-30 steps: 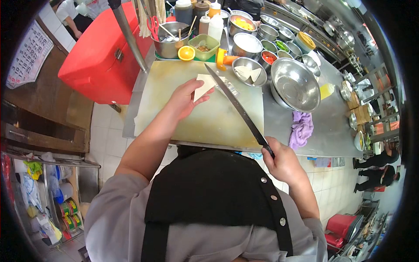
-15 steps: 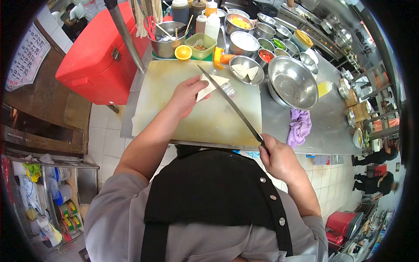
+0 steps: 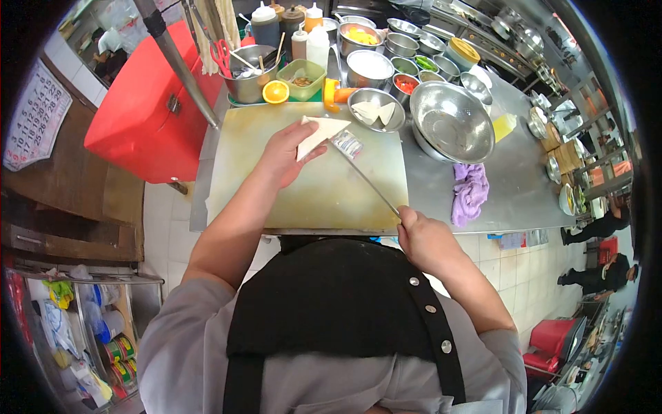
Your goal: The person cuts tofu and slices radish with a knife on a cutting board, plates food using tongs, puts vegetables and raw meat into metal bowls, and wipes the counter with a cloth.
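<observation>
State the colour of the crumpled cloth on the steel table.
The crumpled cloth is light purple, clearest in head view.

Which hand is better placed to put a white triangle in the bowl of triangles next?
Left, I'd judge: the left hand holds a white triangle near that bowl, while the right hand grips the knife.

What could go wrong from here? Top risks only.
1. Cut: the long metal knife in the right hand points toward the left hand, its tip near the fingers. A small slip could nick them.
2. Snag: the small clear plastic packet lies by the blade's front end, so a stroke might catch or push it.
3. Drop: the flat white triangular piece is pinched at one side, its far corner unsupported. It might bend or slip.
</observation>
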A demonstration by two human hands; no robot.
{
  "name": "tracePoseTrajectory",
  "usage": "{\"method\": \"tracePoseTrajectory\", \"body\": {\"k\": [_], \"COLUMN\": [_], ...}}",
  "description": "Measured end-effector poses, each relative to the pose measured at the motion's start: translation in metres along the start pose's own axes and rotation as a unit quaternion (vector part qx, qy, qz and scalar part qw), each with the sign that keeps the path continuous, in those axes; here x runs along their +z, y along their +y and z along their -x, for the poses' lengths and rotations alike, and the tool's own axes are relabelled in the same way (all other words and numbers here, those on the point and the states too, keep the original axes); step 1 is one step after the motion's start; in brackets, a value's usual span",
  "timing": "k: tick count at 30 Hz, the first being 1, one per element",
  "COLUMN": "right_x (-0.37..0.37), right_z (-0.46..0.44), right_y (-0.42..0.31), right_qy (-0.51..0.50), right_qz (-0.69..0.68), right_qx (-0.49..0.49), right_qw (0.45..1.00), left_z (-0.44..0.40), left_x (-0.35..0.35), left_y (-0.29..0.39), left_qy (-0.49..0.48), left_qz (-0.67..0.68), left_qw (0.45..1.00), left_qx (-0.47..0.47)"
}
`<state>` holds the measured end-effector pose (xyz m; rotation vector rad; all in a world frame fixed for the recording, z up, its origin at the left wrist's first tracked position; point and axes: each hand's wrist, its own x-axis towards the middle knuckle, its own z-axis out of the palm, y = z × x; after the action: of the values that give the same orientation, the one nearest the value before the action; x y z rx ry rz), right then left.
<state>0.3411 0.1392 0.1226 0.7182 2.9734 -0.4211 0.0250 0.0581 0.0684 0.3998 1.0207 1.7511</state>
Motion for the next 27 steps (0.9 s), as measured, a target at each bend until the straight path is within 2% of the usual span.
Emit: {"method": "tracePoseTrajectory", "body": {"k": [2,5,8,11,18,26,27], "right_x": [-0.002,-0.020,-0.050,-0.052,-0.041,-0.051,-0.051], "right_z": [-0.007,0.000,0.014,0.020,0.000,-0.007,-0.007], "right_y": [0.001,0.001,0.001,-0.005,-0.030,-0.042,-0.042], "right_qy": [-0.015,-0.003,-0.005,-0.015,0.075,0.075,0.076], "right_qz": [0.007,-0.022,-0.087,-0.162,-0.165,-0.135,-0.131], "right_qx": [0.002,-0.017,-0.034,-0.008,-0.033,-0.039,-0.039], "right_qw": [1.000,1.000,0.996,0.987,0.983,0.987,0.988], "left_z": [-0.006,-0.024,-0.037,-0.025,-0.025,-0.027,-0.025], "left_x": [0.003,-0.015,-0.055,-0.048,-0.009,0.007,0.013], "left_y": [-0.004,-0.014,-0.002,0.011,0.023,0.023,0.025], "left_qy": [0.050,0.077,-0.021,-0.024,0.001,-0.042,-0.026], "left_qz": [-0.011,0.019,0.140,0.222,0.206,0.202,0.199], "left_qw": [0.998,0.997,0.989,0.974,0.977,0.975,0.976], "left_qx": [-0.024,0.010,0.030,0.043,0.051,0.085,0.087]}}
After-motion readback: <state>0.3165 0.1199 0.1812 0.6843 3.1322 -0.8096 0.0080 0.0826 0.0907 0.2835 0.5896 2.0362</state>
